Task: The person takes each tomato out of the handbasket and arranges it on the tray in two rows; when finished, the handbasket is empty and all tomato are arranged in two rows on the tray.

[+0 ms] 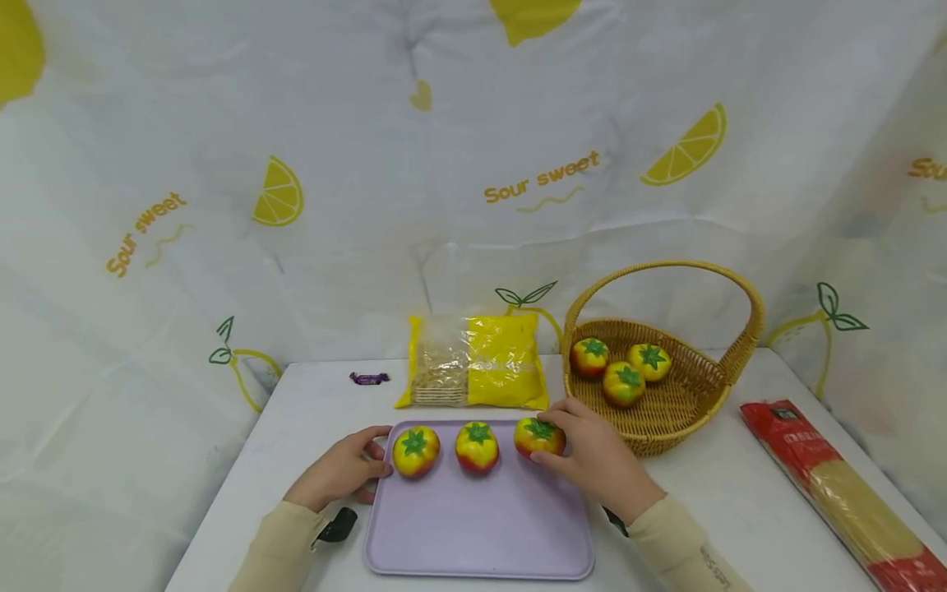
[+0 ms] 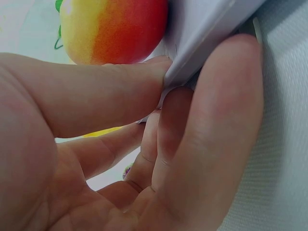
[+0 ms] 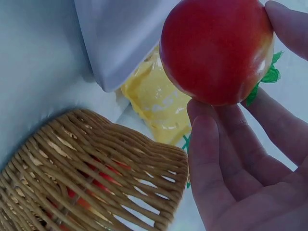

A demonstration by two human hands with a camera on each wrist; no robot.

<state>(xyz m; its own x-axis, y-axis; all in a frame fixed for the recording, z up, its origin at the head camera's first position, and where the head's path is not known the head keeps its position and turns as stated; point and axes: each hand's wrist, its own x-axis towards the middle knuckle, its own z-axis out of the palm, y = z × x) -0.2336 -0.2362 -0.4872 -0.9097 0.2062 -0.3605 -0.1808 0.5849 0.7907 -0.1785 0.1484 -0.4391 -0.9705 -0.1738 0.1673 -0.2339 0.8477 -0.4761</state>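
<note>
A lilac tray (image 1: 477,534) lies at the table's front edge with three toy tomatoes in a row along its far side. My right hand (image 1: 556,436) grips the rightmost tomato (image 1: 534,436), which rests at the tray's back right corner. In the right wrist view its fingers (image 3: 226,159) and thumb curl round that red tomato (image 3: 216,48). My left hand (image 1: 379,452) pinches the tray's left rim (image 2: 207,33), thumb on top and fingers (image 2: 216,125) under, right beside the left tomato (image 1: 415,451). The middle tomato (image 1: 477,446) is untouched.
A wicker basket (image 1: 669,407) with a tall handle stands right of the tray and holds three more tomatoes. A yellow bag (image 1: 477,362) lies behind the tray, a small purple sweet (image 1: 368,378) to its left. A long pasta packet (image 1: 836,485) lies at the right edge.
</note>
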